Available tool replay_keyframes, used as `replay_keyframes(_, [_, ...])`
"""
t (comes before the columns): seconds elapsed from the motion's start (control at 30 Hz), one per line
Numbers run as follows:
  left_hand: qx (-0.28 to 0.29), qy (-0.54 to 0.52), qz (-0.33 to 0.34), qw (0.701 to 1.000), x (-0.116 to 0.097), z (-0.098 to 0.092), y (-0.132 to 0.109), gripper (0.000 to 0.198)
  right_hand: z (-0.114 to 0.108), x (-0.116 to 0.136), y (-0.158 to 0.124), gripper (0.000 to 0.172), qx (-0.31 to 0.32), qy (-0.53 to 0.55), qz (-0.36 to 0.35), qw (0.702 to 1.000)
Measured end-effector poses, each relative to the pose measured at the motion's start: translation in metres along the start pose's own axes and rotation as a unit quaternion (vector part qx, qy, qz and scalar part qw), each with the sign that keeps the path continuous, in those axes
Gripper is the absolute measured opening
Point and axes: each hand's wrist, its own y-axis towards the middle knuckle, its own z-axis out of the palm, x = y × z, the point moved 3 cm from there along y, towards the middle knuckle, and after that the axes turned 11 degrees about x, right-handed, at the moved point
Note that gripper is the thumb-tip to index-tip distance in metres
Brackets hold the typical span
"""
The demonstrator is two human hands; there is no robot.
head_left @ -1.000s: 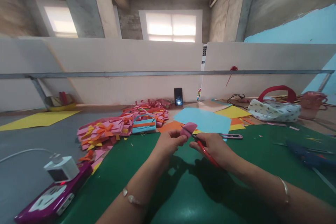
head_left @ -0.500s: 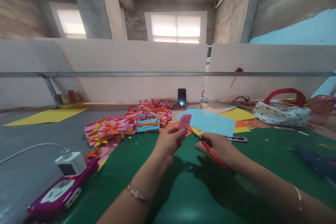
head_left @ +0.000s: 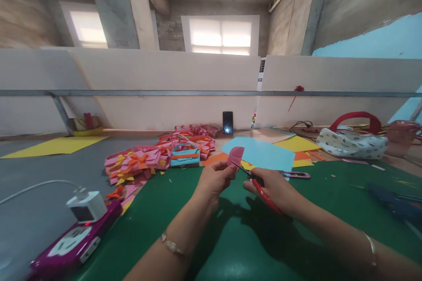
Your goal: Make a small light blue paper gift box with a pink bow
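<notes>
Left hand (head_left: pixel 215 181)'s got the pink paper (head_left: pixel 236 155) in a closed pinch, up over the green mat (head_left: pixel 316 206). Right hand (head_left: pixel 278 186)'s wrapped round the scissors (head_left: pixel 267 198), blades at the paper's lower edge. Blue sheet (head_left: pixel 263 150)'s lying just beyond, cutter (head_left: pixel 299 175) by its near corner.

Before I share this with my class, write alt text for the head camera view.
The left hand holds a thin pink piece; the right hand holds red-handled scissors at its edge, above a green mat. Behind lie a blue sheet and a mostly pink pile.
</notes>
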Motion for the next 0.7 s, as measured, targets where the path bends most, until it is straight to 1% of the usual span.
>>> replay_keyframes(0.13, [0.01,0.027,0.005,1.0,-0.0003,0.0001,-0.0001,0.022,0.0004,-0.0001,0.0004,0.027,-0.003,0.0,0.0,1.0])
replay_keyframes(0.27, [0.008,0.024,0.006,1.0,-0.0015,-0.0006,-0.0008,0.022,-0.0012,0.0001,-0.0004,0.027,-0.004,-0.001,0.002,1.0])
replay_keyframes(0.4, [-0.009,0.041,-0.009,0.999,-0.0036,-0.0033,-0.0021,0.019,-0.0042,0.0003,-0.0007,0.029,0.021,0.054,-0.012,0.998])
replay_keyframes(0.53, [0.022,0.075,-0.026,0.997,-0.0068,-0.0006,-0.0039,0.012,-0.0058,-0.0006,-0.0001,0.028,0.049,0.099,-0.024,0.994])
replay_keyframes(0.63, [0.038,0.047,-0.047,0.997,-0.0087,0.003,-0.0055,0.012,-0.0068,-0.0013,0.0004,0.027,0.056,0.111,-0.028,0.992])
replay_keyframes(0.7, [0.041,0.011,-0.076,0.996,-0.0083,0.0043,-0.0058,0.013,-0.0069,-0.0015,0.0006,0.027,0.07,0.123,-0.036,0.989])
